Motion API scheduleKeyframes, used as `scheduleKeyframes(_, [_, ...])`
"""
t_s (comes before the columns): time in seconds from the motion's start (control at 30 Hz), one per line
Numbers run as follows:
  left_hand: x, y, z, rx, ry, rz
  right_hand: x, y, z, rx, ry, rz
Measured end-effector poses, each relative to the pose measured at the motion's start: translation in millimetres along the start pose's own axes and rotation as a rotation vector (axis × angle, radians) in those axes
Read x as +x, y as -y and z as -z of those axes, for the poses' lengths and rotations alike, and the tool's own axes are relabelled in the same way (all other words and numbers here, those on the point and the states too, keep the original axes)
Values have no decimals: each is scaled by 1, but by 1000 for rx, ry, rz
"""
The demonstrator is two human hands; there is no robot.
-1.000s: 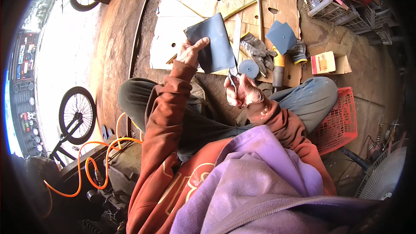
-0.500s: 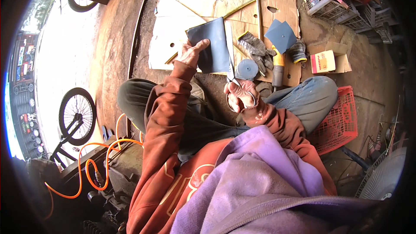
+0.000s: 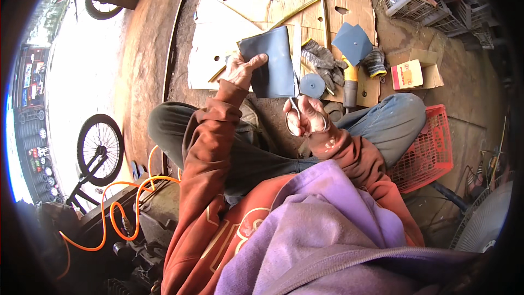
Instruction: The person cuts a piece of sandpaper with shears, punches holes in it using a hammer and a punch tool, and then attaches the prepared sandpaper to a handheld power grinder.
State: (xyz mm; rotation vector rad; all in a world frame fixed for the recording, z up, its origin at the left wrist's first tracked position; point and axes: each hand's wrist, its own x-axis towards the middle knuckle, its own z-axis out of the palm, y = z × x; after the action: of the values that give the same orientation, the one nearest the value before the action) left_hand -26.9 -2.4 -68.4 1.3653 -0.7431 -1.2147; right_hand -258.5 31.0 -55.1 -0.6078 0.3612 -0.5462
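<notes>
My left hand [image 3: 240, 71] pinches a dark blue-grey sheet, seemingly sandpaper [image 3: 271, 68], at its left side with the thumb on top. In my right hand [image 3: 307, 116] is a pair of scissors [image 3: 295, 104], fingers in the handle loops. Their blades point away from me along the sheet's right edge; whether they touch it I cannot tell. Just right of the blades lies a round blue-grey disc [image 3: 313, 86]. Beyond it are grey knitted work gloves [image 3: 323, 60], a yellow-and-grey power tool [image 3: 350, 84] and several cut blue-grey pieces [image 3: 353, 43].
Flattened cardboard [image 3: 240, 0] lies in front of me under a thin angled frame [image 3: 326, 16]. To the right are a small box [image 3: 408, 75], a red crate [image 3: 423, 150] and a fan [image 3: 486, 218]. An orange hose [image 3: 112, 210] coils at left, near a bicycle wheel [image 3: 100, 147].
The sheet has shifted slightly right and down, closer to my right hand. My right hand has turned a little, and the scissor blades now stand more upright in view.
</notes>
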Motion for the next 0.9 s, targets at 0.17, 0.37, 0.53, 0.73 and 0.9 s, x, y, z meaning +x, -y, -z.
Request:
scheduleKeyframes(0.17, [3, 10, 11, 87, -5, -19, 0, 7, -13, -39, -157, -39])
scheduleKeyframes(0.37, [-9, -3, -7, 166, -27, -18, -4, -2, -24, -85, -243, 11])
scheduleKeyframes(0.53, [-14, -12, -10, 187, -13, 32, -5, -6, -25, -142, -279, 21])
scheduleKeyframes(0.73, [-13, -25, -13, 215, -30, 26, 0, -2, -12, 102, -221, -20])
scheduleKeyframes(0.9, [6, 12, 10, 39, 19, -30, 5, 5, 2, 158, -218, -87])
